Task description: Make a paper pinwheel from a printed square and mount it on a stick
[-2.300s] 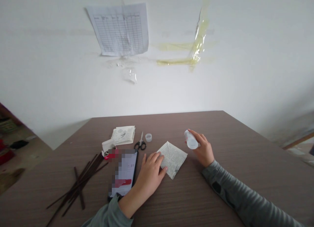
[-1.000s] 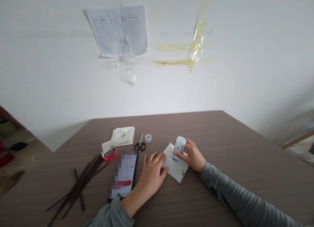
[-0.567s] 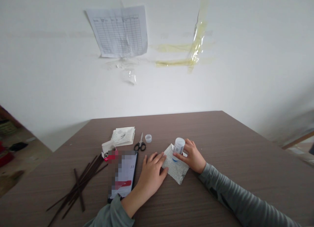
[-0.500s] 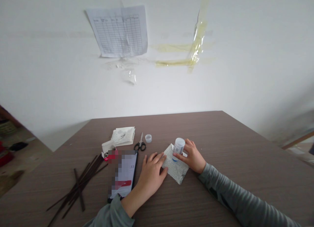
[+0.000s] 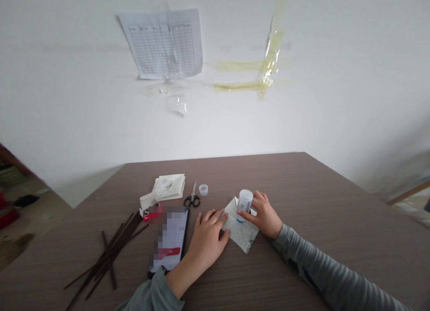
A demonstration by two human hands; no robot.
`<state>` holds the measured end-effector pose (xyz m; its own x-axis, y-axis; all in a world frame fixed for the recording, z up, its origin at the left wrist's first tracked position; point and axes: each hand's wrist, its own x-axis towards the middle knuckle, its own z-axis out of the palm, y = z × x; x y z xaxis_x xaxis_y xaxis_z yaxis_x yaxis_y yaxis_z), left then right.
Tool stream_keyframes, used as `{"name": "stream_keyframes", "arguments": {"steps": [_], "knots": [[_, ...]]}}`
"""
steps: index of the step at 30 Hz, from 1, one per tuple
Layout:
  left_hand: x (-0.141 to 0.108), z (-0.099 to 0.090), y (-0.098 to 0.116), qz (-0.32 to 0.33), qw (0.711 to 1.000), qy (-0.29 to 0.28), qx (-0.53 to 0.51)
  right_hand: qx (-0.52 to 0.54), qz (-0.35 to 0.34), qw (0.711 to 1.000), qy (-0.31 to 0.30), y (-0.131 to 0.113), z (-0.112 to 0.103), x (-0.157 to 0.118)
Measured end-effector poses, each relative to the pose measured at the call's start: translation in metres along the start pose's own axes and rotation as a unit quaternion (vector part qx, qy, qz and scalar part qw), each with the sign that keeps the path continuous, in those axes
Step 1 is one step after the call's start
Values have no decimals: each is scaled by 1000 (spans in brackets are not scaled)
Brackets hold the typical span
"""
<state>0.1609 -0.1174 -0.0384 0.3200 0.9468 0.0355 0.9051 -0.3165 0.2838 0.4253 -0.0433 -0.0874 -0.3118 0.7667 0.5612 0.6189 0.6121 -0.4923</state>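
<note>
While both hands are busy on the brown worktop [image 5: 302, 203], I list what lies before me.

Item: one white bottle [image 5: 244, 203], probably glue, over the folded printed paper [image 5: 240, 232], right of centre. The right hand [image 5: 265, 217] is wrapped around it, thumb on the near side.

Item: the left hand [image 5: 208, 235], palm down, fingers spread, gripping nothing; its fingertips and thumb touch the paper's left edge.

Stage, in my judgement: partway. The paper is folded; the bottle is uncapped, if the clear cap [image 5: 203, 189] beside the scissors [image 5: 192, 197] belongs to it. Applying from the bottle looks under way, and recapping is not yet done. Whether any glue is on the paper I cannot tell.

Attitude: bottle inverted, blue end down to the paper, flat base up; long axis close to upright, base tipped slightly toward the right hand. Paper flat, set cornerwise, one corner toward the wall, the opposite one toward the person.

Also present, leftward: paper stack [image 5: 169, 186]; small white-and-red box [image 5: 148, 202], flap raised; phone [image 5: 174, 239], partly blurred; dark sticks [image 5: 107, 256], loosely crossed, apart from both hands.
</note>
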Motion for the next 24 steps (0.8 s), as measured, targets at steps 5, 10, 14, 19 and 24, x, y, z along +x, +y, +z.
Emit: {"name": "stream_keyframes", "arguments": {"steps": [5, 10, 14, 19, 24], "knots": [[0, -1, 0, 6, 1000, 10, 1, 4, -2, 1000, -5, -1, 0, -1], [0, 2, -1, 5, 1000, 6, 5, 10, 10, 1000, -5, 1, -1, -1], [0, 2, -1, 6, 1000, 2, 10, 5, 12, 1000, -5, 0, -2, -1], [2, 3, -1, -5, 1000, -12, 0, 8, 26, 1000, -5, 0, -2, -1], [2, 1, 0, 4, 1000, -4, -4, 34, 37, 999, -2, 4, -1, -2]]}}
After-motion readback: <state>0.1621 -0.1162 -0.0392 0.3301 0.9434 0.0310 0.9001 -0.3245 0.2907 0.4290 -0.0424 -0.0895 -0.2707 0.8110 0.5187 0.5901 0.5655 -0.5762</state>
